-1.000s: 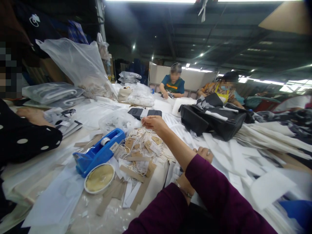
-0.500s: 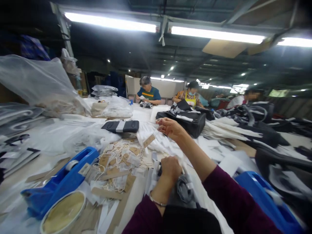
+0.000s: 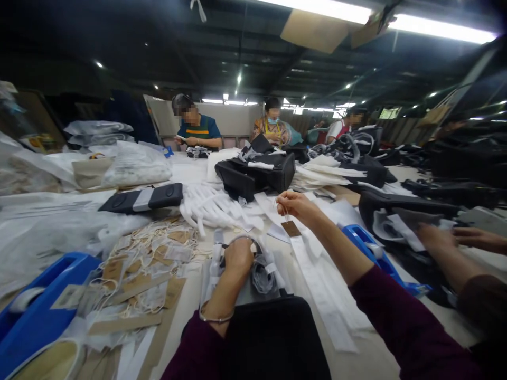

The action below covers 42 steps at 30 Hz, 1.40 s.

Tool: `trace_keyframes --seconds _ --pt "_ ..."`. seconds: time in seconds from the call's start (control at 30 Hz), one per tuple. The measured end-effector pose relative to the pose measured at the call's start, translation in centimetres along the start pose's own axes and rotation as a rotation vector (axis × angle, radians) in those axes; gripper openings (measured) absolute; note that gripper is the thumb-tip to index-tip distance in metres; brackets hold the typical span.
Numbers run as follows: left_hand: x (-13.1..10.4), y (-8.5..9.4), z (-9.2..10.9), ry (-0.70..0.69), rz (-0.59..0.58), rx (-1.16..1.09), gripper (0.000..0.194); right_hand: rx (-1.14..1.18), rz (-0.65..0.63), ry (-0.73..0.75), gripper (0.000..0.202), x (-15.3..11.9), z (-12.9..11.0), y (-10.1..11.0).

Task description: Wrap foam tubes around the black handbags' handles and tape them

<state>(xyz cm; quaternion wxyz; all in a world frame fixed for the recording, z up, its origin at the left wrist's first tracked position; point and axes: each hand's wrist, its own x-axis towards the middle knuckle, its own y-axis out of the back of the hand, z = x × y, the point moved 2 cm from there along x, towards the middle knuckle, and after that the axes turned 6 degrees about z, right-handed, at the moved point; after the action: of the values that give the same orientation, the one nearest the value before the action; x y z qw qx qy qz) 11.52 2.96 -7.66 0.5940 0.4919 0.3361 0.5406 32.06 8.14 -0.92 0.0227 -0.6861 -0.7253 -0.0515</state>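
Note:
My right hand (image 3: 299, 207) is raised over the table, its fingertips pinching the string of a brown hang tag (image 3: 291, 228) that dangles below. My left hand (image 3: 238, 256) is closed around what looks like the wrapped handle of a black bag (image 3: 273, 338) right in front of me. Under the fingers the grip is partly hidden. Beside that hand, a coiled grey strap in plastic (image 3: 263, 277) lies on the bag. To the left spreads a heap of brown tags with white strings (image 3: 146, 264).
Blue tape dispensers stand at left (image 3: 43, 295) and right (image 3: 368, 248). White foam strips (image 3: 214, 206) and a black bag (image 3: 253, 177) lie ahead. A co-worker's hands (image 3: 439, 237) work at the right on another black bag. Several people sit across the table.
My view has swung right. The right hand has carried the tag from near the tag heap to the right, above the bag's far side. The left hand stays closed at the bag.

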Motion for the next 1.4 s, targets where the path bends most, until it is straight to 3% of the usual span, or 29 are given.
trace_keyframes --seconds 0.17,0.27,0.33,0.43,0.67,1.1,1.4 --pt "0.4 -0.1 -0.5 0.056 -0.007 -0.093 0.028 -0.305 -0.252 -0.334 0.007 1.1 7.0 -3.4" --pt "0.7 -0.3 -0.7 0.089 -0.019 -0.173 0.025 -0.352 -0.384 -0.412 0.005 1.6 9.9 -5.5" --pt "0.9 -0.6 -0.8 0.102 -0.024 -0.231 0.026 -0.347 -0.467 -0.433 0.014 1.9 10.7 -6.3" --pt "1.3 -1.1 -1.1 0.113 -0.03 -0.315 0.023 -0.319 -0.551 -0.449 0.025 2.4 11.1 -6.6" --pt "1.7 -2.2 -1.4 0.173 0.008 -0.378 0.019 -0.278 -0.558 -0.402 0.017 2.6 12.0 -6.4" --pt "0.6 -0.8 -0.8 0.201 0.11 -0.308 0.019 -0.306 -0.592 -0.214 0.012 2.3 10.4 -5.6" --pt "0.7 0.1 -0.6 0.221 0.197 -0.49 0.017 -0.25 -0.701 -0.22 0.02 2.7 9.8 -3.5"
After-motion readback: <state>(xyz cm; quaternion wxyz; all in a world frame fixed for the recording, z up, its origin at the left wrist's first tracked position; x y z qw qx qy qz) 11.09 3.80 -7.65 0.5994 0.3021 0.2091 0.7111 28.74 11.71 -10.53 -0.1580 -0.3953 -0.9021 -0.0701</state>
